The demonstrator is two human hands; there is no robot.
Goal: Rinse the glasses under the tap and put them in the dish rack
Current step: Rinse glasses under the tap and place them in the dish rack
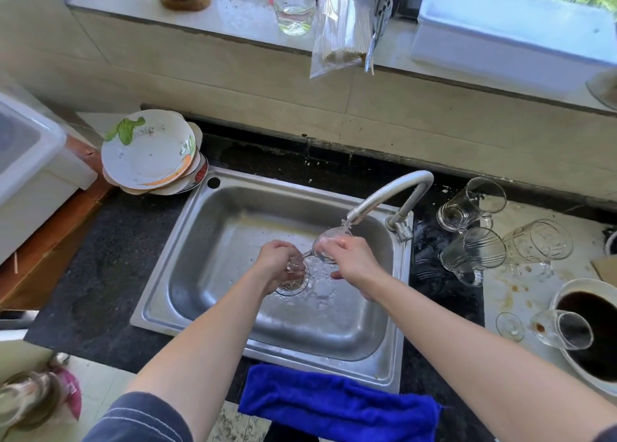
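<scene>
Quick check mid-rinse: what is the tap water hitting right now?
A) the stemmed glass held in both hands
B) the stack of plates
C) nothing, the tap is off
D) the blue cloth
A: the stream from the tap runs onto the stemmed glass, which the right hand holds at the bowl and the left hand at the foot, over the sink.

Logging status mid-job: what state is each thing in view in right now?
tap: running
stemmed glass: tilted under the stream, in both hands
left hand: grips its foot
right hand: holds its bowl
glass mugs: on their sides on the counter
blue cloth: draped over the sink rim
</scene>
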